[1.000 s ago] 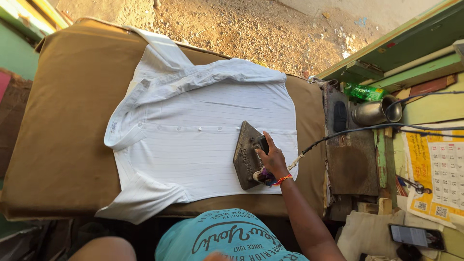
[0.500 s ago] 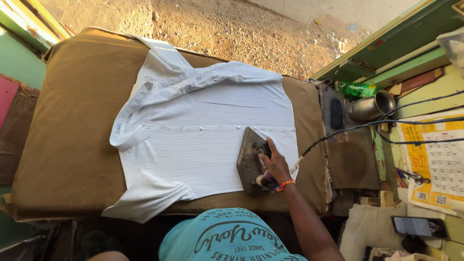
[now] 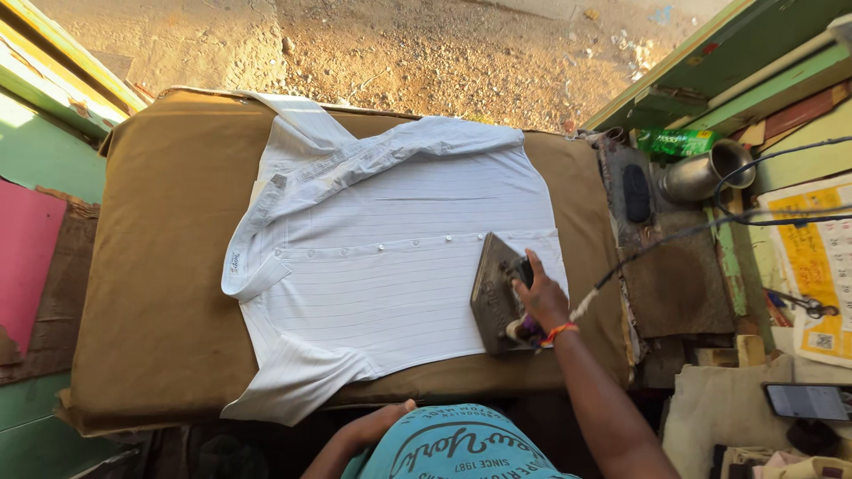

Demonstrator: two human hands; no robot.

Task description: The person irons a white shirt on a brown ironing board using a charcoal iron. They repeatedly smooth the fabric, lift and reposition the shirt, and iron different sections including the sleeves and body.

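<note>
Left hand: the left hand (image 3: 377,424) hung low at the near edge of the padded table (image 3: 160,266), just in front of the person's teal shirt; its fingers curled loosely, holding nothing that showed.
Right hand: the right hand (image 3: 540,297) was wrapped around the handle of the iron (image 3: 495,293), an orange band at the wrist.
Iron: the heavy dark iron sat flat on the white shirt (image 3: 390,275), on the hem end at the person's right, just below the button line.
Change: over the last second the iron had slid a little along that hem end while the left hand came into view near the table edge; judged from this, the pressing of the lower front panel was under way and the sleeves were not yet touched.
Shirt: it lay buttoned and spread front-up across the brown pad, collar to the left, one sleeve folded over the far side, the other hanging off the near edge.
Cord: a cable (image 3: 674,235) ran from the iron rightward over the side shelf.
Phone: a dark phone (image 3: 808,401) lay flat at the near right.
Calendar: a yellow printed sheet (image 3: 812,266) lay at the right edge.
Metal cup: a steel cup (image 3: 701,173) lay on its side farther back.
Green package: a green wrapper (image 3: 679,142) sat just behind the cup.
</note>
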